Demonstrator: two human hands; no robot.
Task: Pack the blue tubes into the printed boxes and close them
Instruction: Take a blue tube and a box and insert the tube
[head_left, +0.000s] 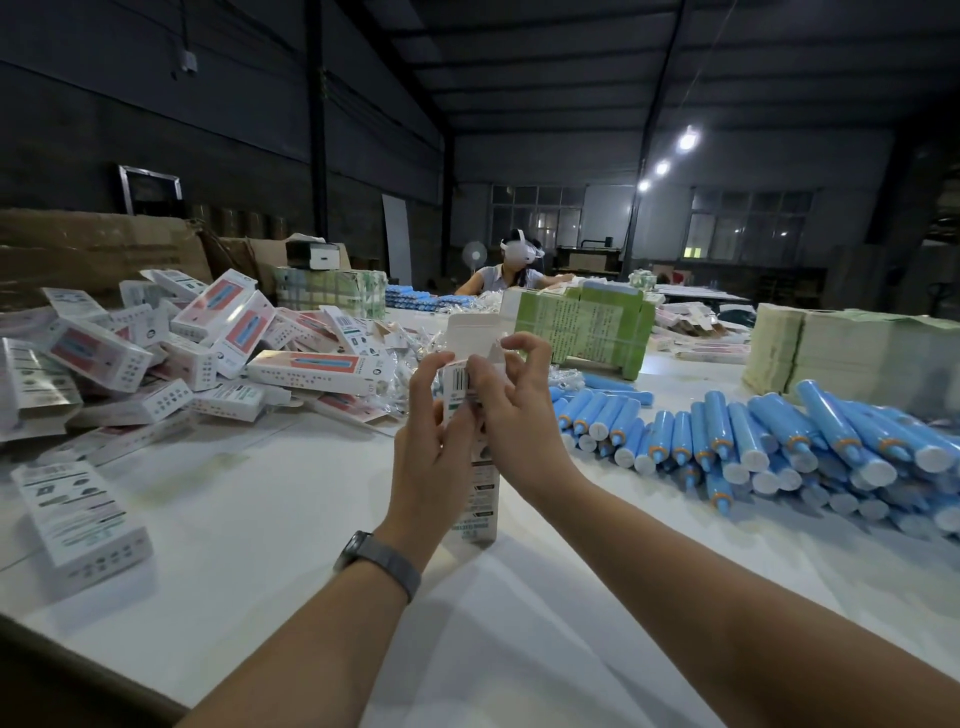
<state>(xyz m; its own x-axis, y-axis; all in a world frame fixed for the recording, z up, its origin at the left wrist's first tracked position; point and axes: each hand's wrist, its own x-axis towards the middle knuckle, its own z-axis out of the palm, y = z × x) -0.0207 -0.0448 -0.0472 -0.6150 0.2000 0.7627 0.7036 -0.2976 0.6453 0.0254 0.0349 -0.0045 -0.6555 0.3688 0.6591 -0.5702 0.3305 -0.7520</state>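
At table centre, I hold one printed box (480, 483) upright, top flap open.
My left hand (434, 441) and right hand (511, 415) grip its upper part; blue tubes (769, 441) lie right, packed boxes (171, 358) left.

Both forearms are extending forward and converging at centre. The left hand (434, 415), wrist banded, is gripping with curled fingers. The right hand (511, 410) is pinching with thumb and forefinger, remaining fingers raised and bent.
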